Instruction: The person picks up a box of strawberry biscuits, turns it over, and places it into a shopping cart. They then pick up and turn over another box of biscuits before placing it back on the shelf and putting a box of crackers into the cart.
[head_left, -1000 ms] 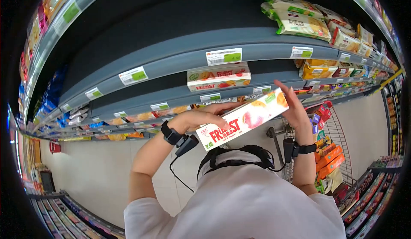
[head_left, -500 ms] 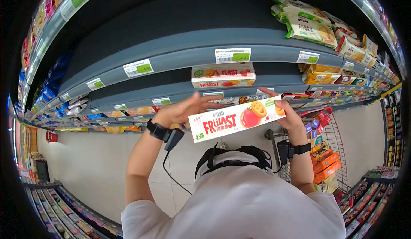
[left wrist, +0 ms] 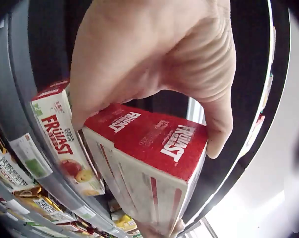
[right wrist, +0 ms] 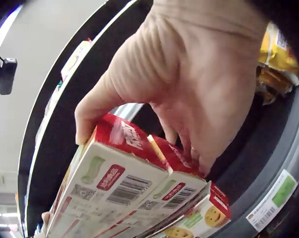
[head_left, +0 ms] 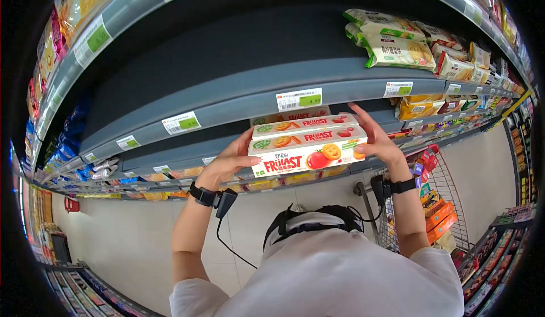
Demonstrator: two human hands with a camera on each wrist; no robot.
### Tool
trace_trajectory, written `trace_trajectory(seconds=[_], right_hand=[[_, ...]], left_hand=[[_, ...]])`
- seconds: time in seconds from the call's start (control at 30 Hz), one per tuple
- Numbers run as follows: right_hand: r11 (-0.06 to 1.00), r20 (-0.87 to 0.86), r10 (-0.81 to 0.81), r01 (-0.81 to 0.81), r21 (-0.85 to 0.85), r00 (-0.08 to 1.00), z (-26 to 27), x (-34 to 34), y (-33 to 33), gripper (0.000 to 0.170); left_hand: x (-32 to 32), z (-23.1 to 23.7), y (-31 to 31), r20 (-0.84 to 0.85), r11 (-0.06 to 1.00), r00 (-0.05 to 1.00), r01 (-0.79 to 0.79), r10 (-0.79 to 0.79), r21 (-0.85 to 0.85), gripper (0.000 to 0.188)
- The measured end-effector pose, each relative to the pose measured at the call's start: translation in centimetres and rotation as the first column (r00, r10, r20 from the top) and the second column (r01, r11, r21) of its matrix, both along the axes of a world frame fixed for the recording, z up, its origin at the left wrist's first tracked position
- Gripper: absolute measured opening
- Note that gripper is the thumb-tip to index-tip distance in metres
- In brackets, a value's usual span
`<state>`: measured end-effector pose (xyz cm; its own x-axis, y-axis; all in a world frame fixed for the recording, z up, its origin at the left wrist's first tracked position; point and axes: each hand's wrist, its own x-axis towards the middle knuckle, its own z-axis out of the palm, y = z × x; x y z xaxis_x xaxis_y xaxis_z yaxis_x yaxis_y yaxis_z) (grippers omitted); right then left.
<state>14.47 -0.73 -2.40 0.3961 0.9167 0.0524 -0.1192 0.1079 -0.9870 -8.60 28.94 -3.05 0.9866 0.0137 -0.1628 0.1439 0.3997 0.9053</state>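
Two white-and-red FRÜIAST biscuit boxes, a front one [head_left: 289, 162] and one behind it [head_left: 304, 125], are held lengthwise, one against the other. My left hand [head_left: 233, 157] grips their left ends, its thumb on the front face. At the right ends, my right hand [head_left: 379, 141] holds the pair between thumb and fingers. Red end panels of the front box [left wrist: 164, 144] show under the left palm. In the right wrist view, barcodes mark the underside of the boxes [right wrist: 129, 188]. A matching third box [left wrist: 65, 144] sits on the shelf just behind them.
A grey shelf edge [head_left: 244, 104] with price tags juts out above the boxes. Bagged biscuits [head_left: 397, 47] lie on the upper shelf at right. A loaded wire shopping cart [head_left: 448, 183] stands to my right. Cables run from both wrist cameras.
Earlier one box showed in my hands, tilted, with the left hand coming off it. Now two boxes are together, nearly level and closer to the shelf, with the left hand gripping their ends.
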Motion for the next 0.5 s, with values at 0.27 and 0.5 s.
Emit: trace_trajectory(seconds=[0.27,0.5], right_hand=[[0.956,0.350,0.069,0.039,-0.292,0.934,-2.6,5.9,4.5,0.099],[0.860,0.239,-0.009,0.130,-0.493,0.971,-4.0,6.6,7.0,0.049]], left_hand=[[3.7,-2.0,5.6,0.050,0.940,0.987,-0.159,0.150,0.303,0.072],[5.7,-6.5,8.6,-0.172,0.869,0.964,-0.098,0.205,0.485,0.054]])
